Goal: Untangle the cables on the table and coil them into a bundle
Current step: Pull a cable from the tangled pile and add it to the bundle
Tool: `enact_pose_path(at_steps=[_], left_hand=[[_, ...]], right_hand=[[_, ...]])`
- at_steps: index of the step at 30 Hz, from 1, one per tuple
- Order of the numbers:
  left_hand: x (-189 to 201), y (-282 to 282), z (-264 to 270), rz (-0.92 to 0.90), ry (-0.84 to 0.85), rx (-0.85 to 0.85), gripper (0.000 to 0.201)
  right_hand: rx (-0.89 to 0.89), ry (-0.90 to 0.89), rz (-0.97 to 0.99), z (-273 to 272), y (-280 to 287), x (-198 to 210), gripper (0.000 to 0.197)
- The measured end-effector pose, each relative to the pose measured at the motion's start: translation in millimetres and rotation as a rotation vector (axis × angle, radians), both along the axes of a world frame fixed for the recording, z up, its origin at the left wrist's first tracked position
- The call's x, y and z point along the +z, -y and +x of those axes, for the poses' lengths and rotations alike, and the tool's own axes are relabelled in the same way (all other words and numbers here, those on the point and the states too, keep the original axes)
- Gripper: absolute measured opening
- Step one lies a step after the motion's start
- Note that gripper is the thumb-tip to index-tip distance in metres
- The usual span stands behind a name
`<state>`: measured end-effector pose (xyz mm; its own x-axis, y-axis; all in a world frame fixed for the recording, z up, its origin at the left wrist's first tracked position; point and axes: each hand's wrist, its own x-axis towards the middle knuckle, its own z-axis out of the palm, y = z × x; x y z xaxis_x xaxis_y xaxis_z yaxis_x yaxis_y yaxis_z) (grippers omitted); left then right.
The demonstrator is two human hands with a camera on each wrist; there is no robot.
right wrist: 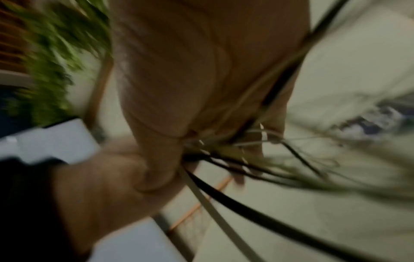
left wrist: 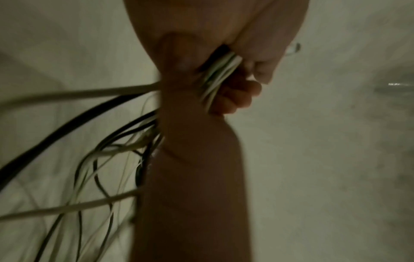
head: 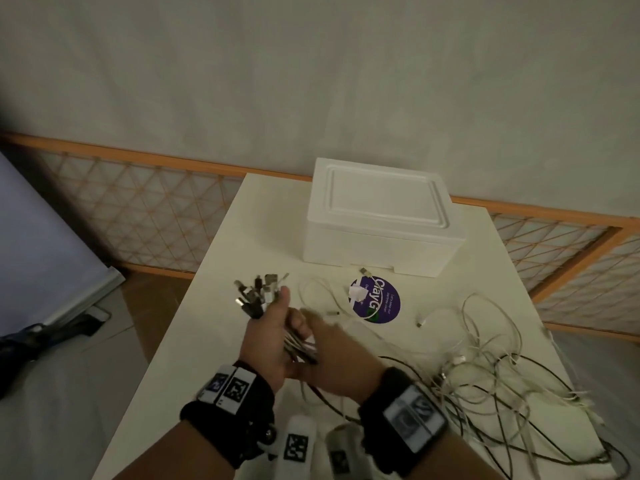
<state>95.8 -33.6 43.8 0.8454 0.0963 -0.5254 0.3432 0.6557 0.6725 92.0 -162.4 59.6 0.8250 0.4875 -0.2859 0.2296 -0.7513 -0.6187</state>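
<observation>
My right hand (head: 337, 355) is smeared with motion blur in the head view, so I cannot tell how its fingers lie on the cables (head: 298, 344). My left hand (head: 273, 336) hides the part of the bundle inside its grip. The right wrist view is blurred throughout. The loose tangle (head: 512, 393) runs off the table's (head: 194, 341) near edge, and the bottom of the picture cuts it off.
</observation>
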Motion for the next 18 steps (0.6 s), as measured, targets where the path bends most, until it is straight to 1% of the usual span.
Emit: enact_pose_path(at_steps=[1,2,3,5,6,7,8,9,10,11,12,13,15,16,17,18], left_hand=[[2.5,-0.4,1.2,0.019,0.006,-0.004,0.045],[1.9,-5.3,2.7,-0.002,0.016,0.041,0.039],[0.1,-13.1,4.0,-0.059,0.017,0.113,0.032],[-8.7,-29.3,5.5,-0.161,-0.010,0.225,0.028],[-14.8,-34.3,5.1,-0.179,-0.042,0.254,0.028],[-20.7,-36.2,3.5,-0.180,-0.073,0.261,0.028],[-26.4,-34.7,1.9,-0.158,-0.099,0.247,0.027],[-31.0,-31.1,1.1,-0.123,-0.120,0.227,0.027],[-34.1,-26.5,1.8,-0.085,-0.131,0.211,0.027],[-35.6,-22.0,3.2,-0.056,-0.135,0.205,0.027],[-37.0,-18.5,5.5,-0.036,-0.135,0.206,0.027],[-37.1,-15.8,8.9,-0.026,-0.130,0.209,0.027],[-35.7,-13.5,17.3,-0.017,-0.109,0.198,0.026],[-34.3,-13.0,22.2,-0.006,-0.105,0.181,0.027],[-32.8,-12.7,26.7,0.008,-0.106,0.161,0.028],[-32.0,-12.6,30.8,0.022,-0.106,0.141,0.031]], right_hand=[[0.008,-0.076,-0.014,1.7,-6.2,-10.5,0.072],[0.012,-0.117,-0.050,5.6,-3.9,-17.1,0.061],[0.033,-0.144,-0.109,11.4,6.1,-24.5,0.051],[0.068,-0.244,-0.162,21.4,31.1,-33.2,0.038],[0.054,-0.296,-0.147,27.1,41.9,-37.0,0.036],[-0.002,-0.311,-0.106,33.8,50.7,-41.7,0.035],[-0.122,-0.294,-0.038,42.7,57.5,-46.6,0.036],[-0.272,-0.226,0.030,53.5,63.0,-52.5,0.039],[-0.440,-0.144,0.049,67.0,69.0,-58.7,0.045],[-0.570,-0.083,0.020,80.1,74.0,-61.3,0.049],[-0.647,-0.058,-0.032,90.3,77.5,-63.5,0.049],[-0.677,-0.064,-0.071,97.5,79.6,-66.4,0.050],[-0.629,-0.153,-0.227,106.5,79.9,-72.9,0.047],[-0.610,-0.175,-0.262,108.0,79.9,-75.1,0.044],[-0.563,-0.179,-0.358,110.7,78.5,-76.2,0.042],[-0.588,-0.169,-0.366,113.8,80.8,-80.0,0.040]])
